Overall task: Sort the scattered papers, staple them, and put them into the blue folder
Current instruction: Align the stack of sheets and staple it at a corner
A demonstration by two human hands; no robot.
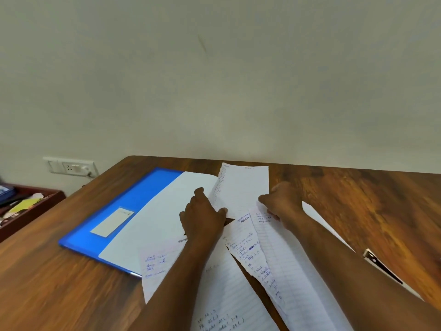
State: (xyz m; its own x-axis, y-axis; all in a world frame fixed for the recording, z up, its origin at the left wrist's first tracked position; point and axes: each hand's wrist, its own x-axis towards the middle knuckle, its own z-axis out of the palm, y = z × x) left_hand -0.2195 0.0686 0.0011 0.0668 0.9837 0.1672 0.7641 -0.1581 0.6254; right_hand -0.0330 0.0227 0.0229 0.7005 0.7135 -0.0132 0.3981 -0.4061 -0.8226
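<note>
A plain pale wall [214, 68] fills the upper half of the view, with a white switch and socket plate [71, 166] low on it at the left. Below it lies a brown wood-grain table [358, 199], which carries everything else. On its left part rests a flat blue plastic folder [133, 204], closed, with a pale rectangular label [112, 222] on its cover. A large blank white sheet [155, 218] overlaps the folder's right side. Several lined white papers with blue handwriting [238, 283] lie scattered and overlapping toward the near edge, between and under the forearms. A smaller white page with a column of fine print [243, 185] lies farther back, near the wall.

The left hand [202, 216] lies palm down with its fingers fairly straight and close together, and its fingertips press on the near corner of the smaller page. The right hand [284, 201] has its fingers curled and pinches the top edge of a long lined sheet [286, 259], which it lifts off the table.

A dark red tray with mixed small items [26, 204] stands to the left, off the table. A small black and silver object [379, 263], blurred, lies on the table beside the right forearm.
</note>
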